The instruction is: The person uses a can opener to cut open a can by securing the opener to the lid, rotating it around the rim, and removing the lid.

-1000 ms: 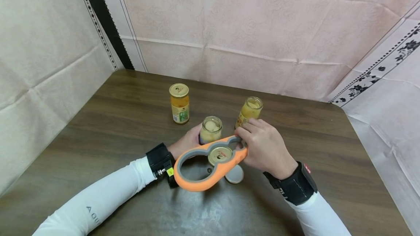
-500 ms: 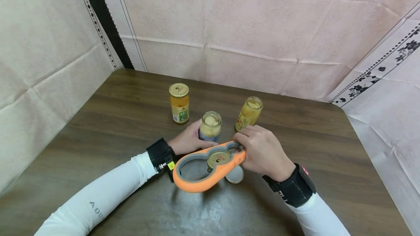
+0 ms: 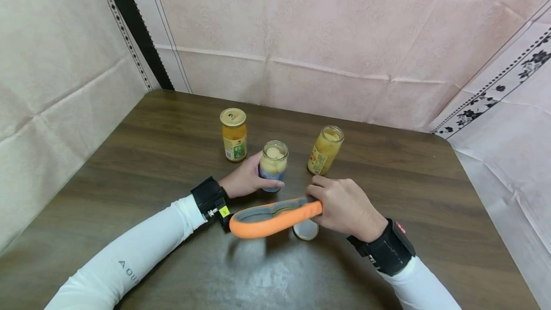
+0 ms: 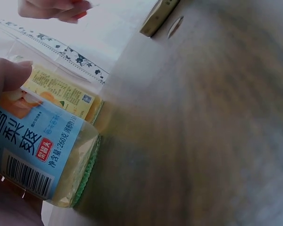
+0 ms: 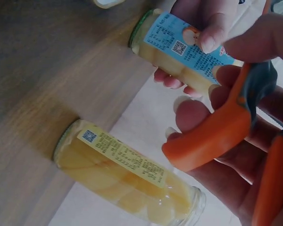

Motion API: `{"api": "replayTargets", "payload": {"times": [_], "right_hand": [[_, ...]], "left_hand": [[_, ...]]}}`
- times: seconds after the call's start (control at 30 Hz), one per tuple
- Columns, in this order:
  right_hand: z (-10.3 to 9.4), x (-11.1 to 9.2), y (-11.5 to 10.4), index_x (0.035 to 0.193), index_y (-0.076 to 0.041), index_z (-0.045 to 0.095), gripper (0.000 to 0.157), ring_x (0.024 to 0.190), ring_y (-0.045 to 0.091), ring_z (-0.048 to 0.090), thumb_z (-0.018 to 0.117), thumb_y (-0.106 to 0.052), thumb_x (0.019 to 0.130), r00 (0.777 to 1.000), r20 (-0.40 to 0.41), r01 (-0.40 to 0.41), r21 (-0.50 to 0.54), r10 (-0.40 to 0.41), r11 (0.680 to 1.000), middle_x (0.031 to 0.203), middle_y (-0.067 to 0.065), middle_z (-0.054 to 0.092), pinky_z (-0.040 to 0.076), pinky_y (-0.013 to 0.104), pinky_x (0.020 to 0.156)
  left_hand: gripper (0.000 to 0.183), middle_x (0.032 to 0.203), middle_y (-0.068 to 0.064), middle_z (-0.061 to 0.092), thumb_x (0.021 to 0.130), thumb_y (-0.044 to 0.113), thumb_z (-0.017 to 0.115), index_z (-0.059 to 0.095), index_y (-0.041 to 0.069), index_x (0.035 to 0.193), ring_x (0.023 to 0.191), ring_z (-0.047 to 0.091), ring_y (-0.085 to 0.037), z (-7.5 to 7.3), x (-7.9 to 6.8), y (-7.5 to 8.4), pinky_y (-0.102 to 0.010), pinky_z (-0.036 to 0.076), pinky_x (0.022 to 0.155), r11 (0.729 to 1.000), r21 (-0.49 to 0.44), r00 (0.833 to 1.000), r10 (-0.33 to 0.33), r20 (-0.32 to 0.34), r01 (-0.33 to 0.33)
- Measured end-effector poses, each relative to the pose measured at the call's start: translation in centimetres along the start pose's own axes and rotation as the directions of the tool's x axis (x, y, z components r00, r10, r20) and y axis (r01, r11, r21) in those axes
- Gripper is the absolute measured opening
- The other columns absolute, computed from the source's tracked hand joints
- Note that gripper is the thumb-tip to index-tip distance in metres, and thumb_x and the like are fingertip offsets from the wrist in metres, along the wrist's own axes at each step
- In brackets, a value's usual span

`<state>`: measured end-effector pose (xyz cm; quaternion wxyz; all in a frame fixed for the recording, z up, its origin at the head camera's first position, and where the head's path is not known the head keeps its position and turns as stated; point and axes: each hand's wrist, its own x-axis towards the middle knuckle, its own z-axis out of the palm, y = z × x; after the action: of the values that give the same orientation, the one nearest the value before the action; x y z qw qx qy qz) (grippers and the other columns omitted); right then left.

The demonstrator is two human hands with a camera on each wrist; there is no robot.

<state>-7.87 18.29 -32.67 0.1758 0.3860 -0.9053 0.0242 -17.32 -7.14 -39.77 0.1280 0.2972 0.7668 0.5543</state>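
My left hand point(image 3: 243, 178) grips an uncovered glass jar point(image 3: 272, 176) with a blue label, pale fruit showing through its mouth. In the left wrist view, the thumb wraps over that label. My right hand point(image 3: 342, 204) holds an orange and grey jar opener point(image 3: 267, 226) by one end; its loop reaches left over the table in front of the blue-labelled jar. Part of a gold lid point(image 3: 286, 211) shows inside the loop, mostly hidden by the near orange side. In the right wrist view, fingers curl around the orange opener point(image 5: 212, 136).
An uncovered yellow-labelled jar point(image 3: 325, 152) stands right of the blue-labelled one. Behind left is a jar of orange fruit point(image 3: 234, 138) with its gold lid on. A pale lid point(image 3: 306, 230) lies underside up on the wooden table point(image 3: 172, 157), below my right hand. Cloth point(image 3: 301, 37) hangs behind.
My left hand has moved the blue-labelled jar slightly back, away from the opener. My right hand has come nearer the front, and the opener has tilted so its loop looks narrower.
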Motion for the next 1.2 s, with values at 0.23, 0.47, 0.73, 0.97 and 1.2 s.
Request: {"api": "replayTargets", "payload": {"times": [0.23, 0.47, 0.73, 0.97, 1.2], "right_hand": [[0.3, -0.3, 0.3, 0.085, -0.02, 0.063, 0.029, 0.052, 0.0, 0.041, 0.083, -0.017, 0.065, 0.995, 0.087, -0.05, 0.063, 0.044, 0.997, 0.07, -0.012, 0.054, 0.035, 0.016, 0.046], [0.5, -0.6, 0.5, 0.088, -0.021, 0.057, 0.032, 0.049, 0.0, 0.036, 0.081, -0.017, 0.067, 0.987, 0.148, -0.083, 0.123, 0.065, 0.989, 0.061, -0.016, 0.045, 0.031, 0.016, 0.044], [0.4, -0.5, 0.5, 0.09, -0.024, 0.053, 0.034, 0.049, -0.001, 0.036, 0.077, -0.019, 0.067, 0.967, 0.234, -0.136, 0.163, 0.096, 0.977, 0.06, -0.018, 0.039, 0.029, 0.017, 0.044], [0.5, -0.5, 0.5, 0.094, -0.022, 0.053, 0.036, 0.049, -0.001, 0.034, 0.077, -0.02, 0.068, 0.961, 0.259, -0.144, 0.183, 0.094, 0.972, 0.059, -0.017, 0.036, 0.026, 0.017, 0.045], [0.7, -0.5, 0.4, 0.097, -0.023, 0.054, 0.04, 0.05, 0.0, 0.036, 0.079, -0.021, 0.066, 0.952, 0.29, -0.156, 0.195, 0.095, 0.968, 0.058, -0.016, 0.038, 0.028, 0.018, 0.045]], "left_hand": [[0.069, 0.128, -0.009, 0.062, 0.087, 0.017, 0.082, 0.044, 0.013, 0.143, 0.117, 0.061, -0.023, -0.3, 0.4, -0.1, -0.042, 0.05, 0.103, 1.0, -0.005, 1.0, -0.024, 0.002, 0.024], [0.072, 0.131, -0.01, 0.06, 0.087, 0.018, 0.082, 0.041, 0.014, 0.146, 0.121, 0.059, -0.025, -0.7, 0.9, -0.1, -0.046, 0.048, 0.108, 0.999, 0.012, 0.999, -0.035, -0.003, 0.035], [0.072, 0.133, -0.008, 0.06, 0.088, 0.019, 0.081, 0.04, 0.015, 0.147, 0.124, 0.058, -0.025, -1.0, 1.5, -0.4, -0.047, 0.046, 0.11, 0.999, -0.001, 0.999, -0.032, 0.002, 0.032], [0.075, 0.135, -0.007, 0.059, 0.089, 0.017, 0.08, 0.036, 0.018, 0.149, 0.125, 0.058, -0.025, -1.2, 2.1, -0.6, -0.047, 0.047, 0.11, 1.0, -0.027, 1.0, -0.001, -0.003, 0.001], [0.077, 0.137, -0.007, 0.059, 0.089, 0.016, 0.08, 0.034, 0.018, 0.15, 0.127, 0.057, -0.025, -1.3, 2.2, -0.6, -0.047, 0.046, 0.111, 0.999, -0.032, 1.0, -0.01, 0.003, 0.01]]}}
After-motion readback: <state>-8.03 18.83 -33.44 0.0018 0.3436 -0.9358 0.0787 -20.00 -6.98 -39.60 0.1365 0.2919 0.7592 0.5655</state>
